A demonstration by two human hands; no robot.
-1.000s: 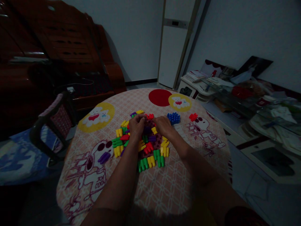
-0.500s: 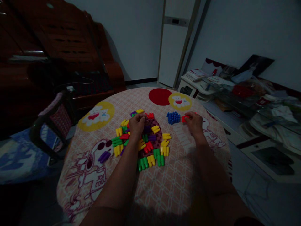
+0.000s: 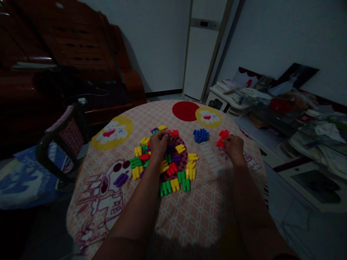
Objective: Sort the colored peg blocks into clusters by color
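Note:
My left hand (image 3: 159,143) hovers over or rests on the far part of a loose pile of plastic building blocks, its fingers pinched together; whatever they may hold is hidden. Around it lie yellow (image 3: 137,172), green (image 3: 166,188), purple (image 3: 120,180) and red blocks (image 3: 172,169). Further right, my right hand (image 3: 233,146) has its fingertips closed at the edge of a red block (image 3: 220,143), close to another red block (image 3: 224,134). Between the two hands sits a tight cluster of blue blocks (image 3: 201,135).
A patterned cloth covers the round table (image 3: 189,224). Left of it stands a chair (image 3: 63,137), with a wooden sofa (image 3: 81,54) behind. On the right, a low cabinet (image 3: 303,184) carries papers and clutter. A tall white unit (image 3: 200,57) is against the back wall.
My right hand has moved right, away from the blue cluster, and the red blocks now lie farther from it. My left hand stays almost where it was.

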